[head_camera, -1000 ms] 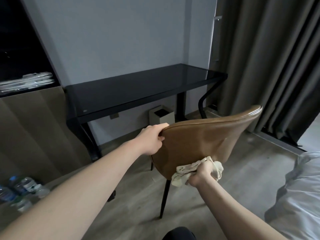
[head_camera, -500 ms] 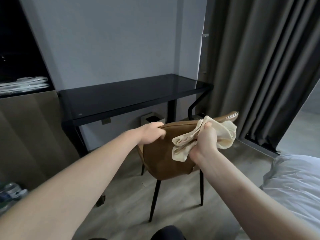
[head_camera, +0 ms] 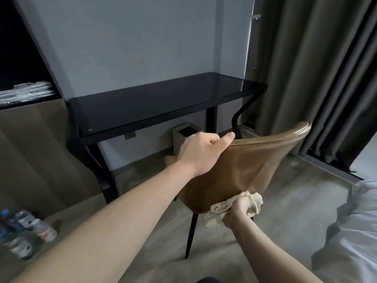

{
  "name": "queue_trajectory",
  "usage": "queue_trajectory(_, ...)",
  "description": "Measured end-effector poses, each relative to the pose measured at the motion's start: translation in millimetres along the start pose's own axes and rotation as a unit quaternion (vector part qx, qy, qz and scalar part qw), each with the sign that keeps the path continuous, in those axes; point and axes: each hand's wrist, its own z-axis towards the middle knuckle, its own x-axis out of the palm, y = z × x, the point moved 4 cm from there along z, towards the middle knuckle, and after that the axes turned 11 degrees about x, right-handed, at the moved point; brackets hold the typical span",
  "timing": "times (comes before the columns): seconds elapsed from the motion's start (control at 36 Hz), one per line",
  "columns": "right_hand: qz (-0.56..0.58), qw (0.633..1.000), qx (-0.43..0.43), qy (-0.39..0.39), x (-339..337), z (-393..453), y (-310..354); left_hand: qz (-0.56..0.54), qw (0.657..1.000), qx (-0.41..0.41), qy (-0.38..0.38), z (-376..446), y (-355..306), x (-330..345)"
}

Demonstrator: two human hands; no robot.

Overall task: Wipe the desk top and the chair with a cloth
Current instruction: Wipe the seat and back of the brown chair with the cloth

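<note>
Hands (head_camera: 237, 209) press cloth (head_camera: 216, 211) on chair (head_camera: 244, 166)

I see the brown chair (head_camera: 251, 166) standing in front of the black desk (head_camera: 155, 103), its back turned toward me. My left hand (head_camera: 201, 154) grips the top edge of the chair back at its left end, thumb pointing along the rim. My right hand (head_camera: 237, 211) holds a bunched cream cloth (head_camera: 216, 216) against the lower edge of the chair back, just above one black leg. Left of the chair, water bottles (head_camera: 22, 231) lie on the floor.
</note>
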Motion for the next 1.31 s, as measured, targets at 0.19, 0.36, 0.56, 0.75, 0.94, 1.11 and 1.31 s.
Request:
queue_trajectory(0.19, -0.049, 0.998, -0.034, -0.012, -2.3, -10.9, 21.0, 0.002, 1.000, -0.008, 0.007, 0.9, -1.5, -3.3)
queue_trajectory(0.36, -0.129, 0.979, -0.155, 0.036, 1.8, -34.5, 72.1, 0.006, 0.999, -0.023, 0.030, -5.1, -5.2, -5.5)
queue_trajectory(0.56, -0.228, 0.891, -0.376, 0.116, 1.1, -140.9, 93.9, -0.008, 0.998, -0.043, 0.051, -12.4, -10.7, -9.4)
queue_trajectory(0.75, -0.340, 0.789, -0.505, 0.086, 12.7, -173.2, 64.8, -0.023, 0.996, -0.048, 0.064, -21.8, -14.7, -22.9)
queue_trajectory(0.94, -0.224, 0.811, -0.539, 0.033, 9.6, -144.4, 67.2, -0.024, 0.998, -0.041, 0.047, -19.8, -6.3, -19.2)
queue_trajectory(1.11, -0.240, 0.923, -0.300, -0.008, -1.0, -45.3, 109.8, -0.023, 0.998, -0.041, 0.034, -16.1, -3.3, -17.0)
queue_trajectory(1.31, -0.124, 0.974, -0.174, 0.069, -6.1, -40.6, 108.2, -0.022, 0.998, -0.045, 0.034, -14.7, -0.9, -16.0)
